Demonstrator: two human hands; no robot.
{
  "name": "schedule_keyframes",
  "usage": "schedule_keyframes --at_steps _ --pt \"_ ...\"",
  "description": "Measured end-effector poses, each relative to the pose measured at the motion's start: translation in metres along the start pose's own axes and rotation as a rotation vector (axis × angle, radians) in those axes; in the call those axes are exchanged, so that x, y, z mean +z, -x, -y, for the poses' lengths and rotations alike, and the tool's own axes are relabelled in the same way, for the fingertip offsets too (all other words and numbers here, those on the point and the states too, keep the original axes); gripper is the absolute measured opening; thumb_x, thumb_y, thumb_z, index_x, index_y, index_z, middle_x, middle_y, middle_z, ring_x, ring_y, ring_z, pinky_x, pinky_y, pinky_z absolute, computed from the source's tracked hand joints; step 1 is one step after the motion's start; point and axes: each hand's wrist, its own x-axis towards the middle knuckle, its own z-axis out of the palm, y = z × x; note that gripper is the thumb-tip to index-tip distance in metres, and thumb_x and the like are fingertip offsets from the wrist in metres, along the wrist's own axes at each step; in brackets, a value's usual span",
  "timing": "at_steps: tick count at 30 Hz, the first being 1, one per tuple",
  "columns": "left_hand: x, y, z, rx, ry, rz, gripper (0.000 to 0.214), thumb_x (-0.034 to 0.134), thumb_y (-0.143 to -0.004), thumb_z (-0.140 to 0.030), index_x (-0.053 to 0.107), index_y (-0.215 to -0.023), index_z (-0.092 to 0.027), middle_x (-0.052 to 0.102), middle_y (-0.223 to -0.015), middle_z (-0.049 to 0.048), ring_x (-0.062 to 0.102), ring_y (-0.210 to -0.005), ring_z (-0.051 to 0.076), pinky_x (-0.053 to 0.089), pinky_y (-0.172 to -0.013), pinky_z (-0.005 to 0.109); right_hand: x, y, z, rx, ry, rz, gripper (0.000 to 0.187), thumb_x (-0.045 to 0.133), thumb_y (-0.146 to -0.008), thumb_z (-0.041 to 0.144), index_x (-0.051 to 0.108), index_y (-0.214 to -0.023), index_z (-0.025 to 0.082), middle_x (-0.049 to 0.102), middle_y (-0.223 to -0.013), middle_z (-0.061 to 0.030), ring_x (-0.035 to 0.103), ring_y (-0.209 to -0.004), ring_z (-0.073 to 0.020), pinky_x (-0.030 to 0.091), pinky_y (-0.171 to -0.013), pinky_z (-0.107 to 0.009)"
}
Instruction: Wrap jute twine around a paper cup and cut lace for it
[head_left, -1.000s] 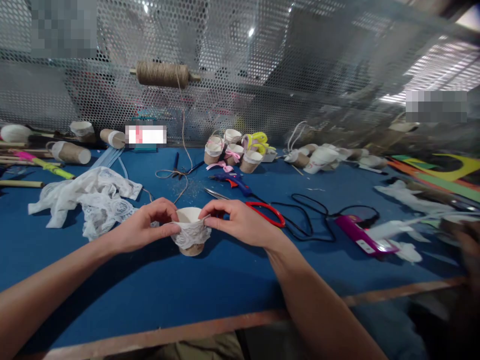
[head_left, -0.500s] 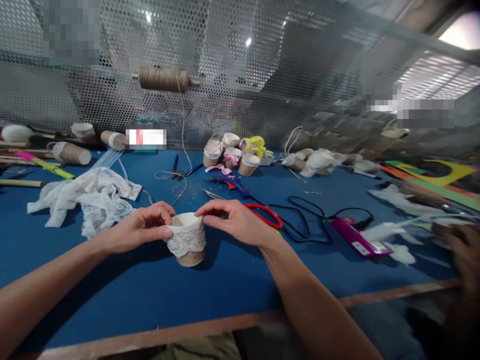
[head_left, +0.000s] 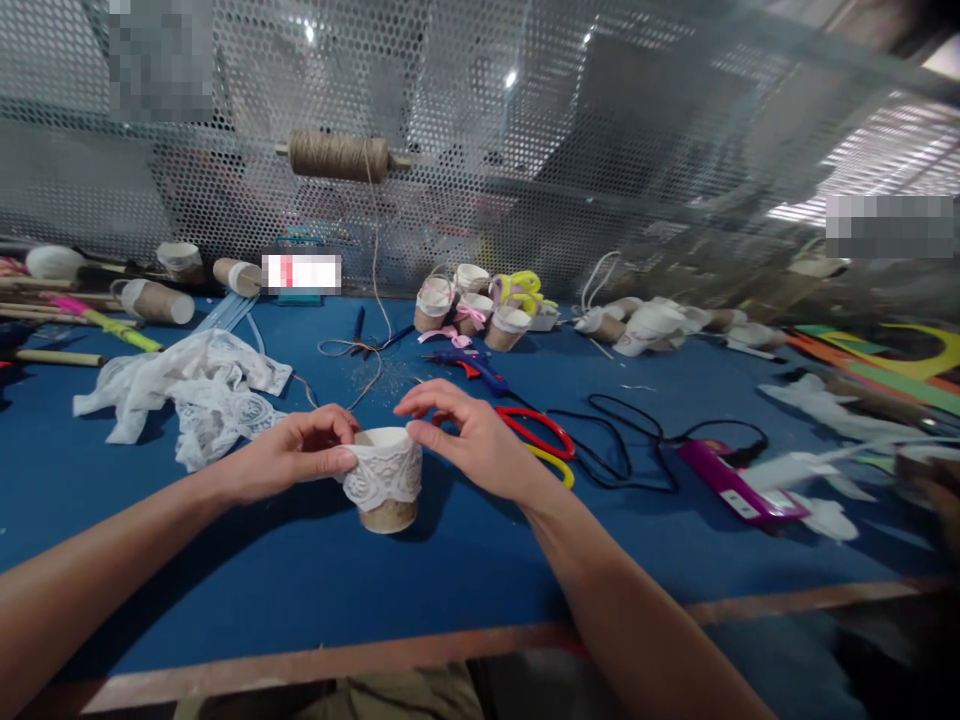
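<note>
A small paper cup (head_left: 388,514) wrapped in brown material has a band of white lace (head_left: 384,475) around its upper half. My left hand (head_left: 311,455) pinches its left rim, thumb outside on the lace and fingers inside the mouth. At the right rim, my right hand (head_left: 457,430) has its thumb and fingers apart; the thumb tip is beside the rim, and whether it touches I cannot tell. Behind that hand lie red-and-yellow-handled scissors (head_left: 551,432), partly hidden. A blue glue gun (head_left: 470,368) rests farther back.
Crumpled white lace (head_left: 199,385) lies at the left. A twine spool (head_left: 337,156) hangs on the perforated metal screen, its strand running down to the blue table (head_left: 285,590). Finished-looking cups (head_left: 472,312) stand at the back. Black cable leads to a purple power strip (head_left: 739,485).
The fingers of my right hand have parted and lifted off the cup's right rim. My left hand keeps its pinch. The whole view has shifted slightly.
</note>
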Motion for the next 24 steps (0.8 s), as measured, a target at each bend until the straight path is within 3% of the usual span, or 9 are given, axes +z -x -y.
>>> schedule_keyframes --at_steps 4,8,13,18,24 --pt "0.005 -0.003 0.003 -0.012 -0.053 -0.092 0.027 0.062 -0.073 -0.039 0.051 -0.070 -0.015 0.051 -0.076 0.0001 0.048 -0.070 0.011 0.041 -0.064 0.025 0.005 0.005 0.011 -0.133 0.192 -0.250 0.014 0.054 -0.084 0.020 0.061 -0.095 0.016 0.060 -0.097 -0.0070 0.057 -0.082 -0.0145 0.047 -0.065 -0.026" --pt "0.013 -0.005 0.007 0.025 -0.275 -0.219 0.026 0.059 -0.075 -0.041 0.053 -0.074 -0.016 0.048 -0.072 -0.0013 0.045 -0.063 0.011 0.040 -0.060 0.025 0.020 0.013 0.022 -0.251 0.337 -0.125 0.018 0.050 -0.087 0.018 0.059 -0.101 0.014 0.065 -0.100 -0.0088 0.061 -0.090 -0.0175 0.049 -0.073 -0.029" --pt "0.022 -0.001 -0.002 0.042 -0.480 -0.241 0.024 0.056 -0.077 -0.040 0.058 -0.074 -0.016 0.047 -0.079 0.0001 0.044 -0.062 0.010 0.040 -0.059 0.025 0.026 0.014 0.025 -0.142 0.436 0.026 0.018 0.044 -0.089 0.018 0.062 -0.090 0.015 0.066 -0.087 -0.0070 0.061 -0.078 -0.0171 0.046 -0.066 -0.028" --pt "0.020 0.002 -0.013 0.014 -0.453 -0.175 0.032 0.058 -0.075 -0.029 0.053 -0.105 -0.018 0.052 -0.089 0.0013 0.045 -0.060 0.009 0.042 -0.056 0.023 0.011 0.014 0.023 -0.038 0.327 0.001 0.015 0.047 -0.087 0.018 0.059 -0.078 0.017 0.060 -0.076 -0.0021 0.055 -0.068 -0.0122 0.040 -0.059 -0.024" --pt "0.013 0.003 -0.014 0.036 -0.353 -0.137 0.027 0.057 -0.076 -0.028 0.058 -0.100 -0.016 0.054 -0.075 -0.0012 0.046 -0.064 0.011 0.040 -0.060 0.023 -0.001 0.013 0.020 0.023 0.182 0.055 0.013 0.047 -0.087 0.019 0.056 -0.077 0.017 0.056 -0.072 0.0007 0.049 -0.062 -0.0091 0.037 -0.054 -0.020"
